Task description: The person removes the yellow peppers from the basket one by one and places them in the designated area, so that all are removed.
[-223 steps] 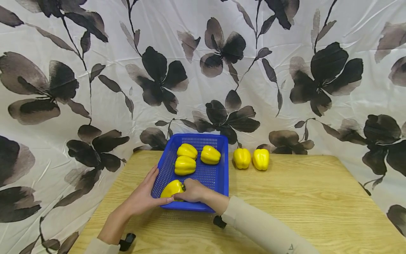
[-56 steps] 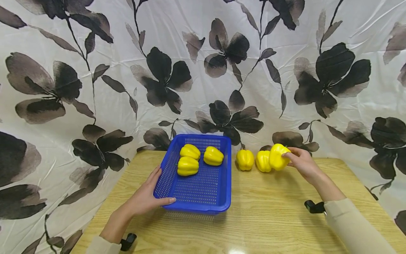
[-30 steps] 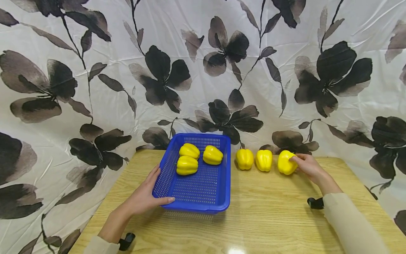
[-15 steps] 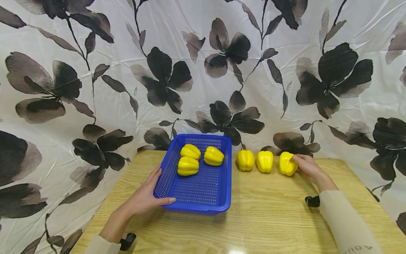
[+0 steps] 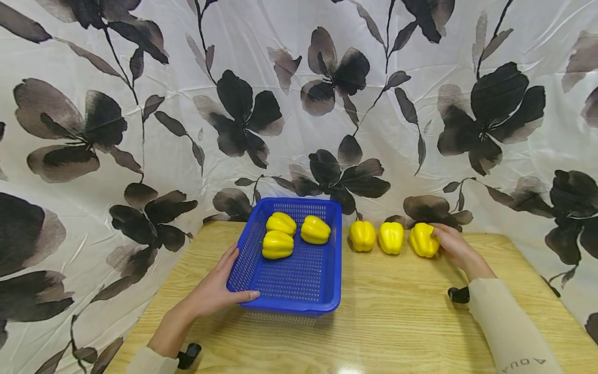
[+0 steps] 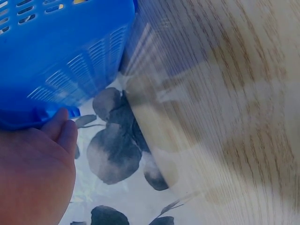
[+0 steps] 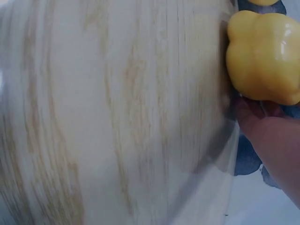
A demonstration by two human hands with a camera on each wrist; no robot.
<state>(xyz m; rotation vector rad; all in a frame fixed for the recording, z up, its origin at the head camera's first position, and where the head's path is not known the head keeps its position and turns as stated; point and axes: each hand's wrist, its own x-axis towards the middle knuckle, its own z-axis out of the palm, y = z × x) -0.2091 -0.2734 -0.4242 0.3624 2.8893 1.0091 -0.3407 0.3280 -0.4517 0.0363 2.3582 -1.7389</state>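
My left hand (image 5: 212, 291) holds the near-left corner of a blue plastic basket (image 5: 334, 280), thumb along the front rim and fingers at the left side. Three yellow bell peppers lie inside, toward the back: one pepper (image 5: 281, 224) behind another pepper (image 5: 277, 244), and a third pepper (image 5: 315, 230) to the right. On the table, a row of three more runs rightward: a pepper (image 5: 362, 236), a middle pepper (image 5: 391, 238) and an end pepper (image 5: 423, 240). My right hand (image 5: 458, 252) holds this end pepper from its right side; some fingers are hidden behind it.
The wooden table (image 5: 397, 317) bears everything. Behind and beside it hangs a white cloth (image 5: 299, 124) with dark flowers. The basket stands left of the pepper row.
The pepper from the basket's front was carried right and set down at the row's end. Lately the right hand has only shifted and tilted it slightly. The left hand stays at the basket.
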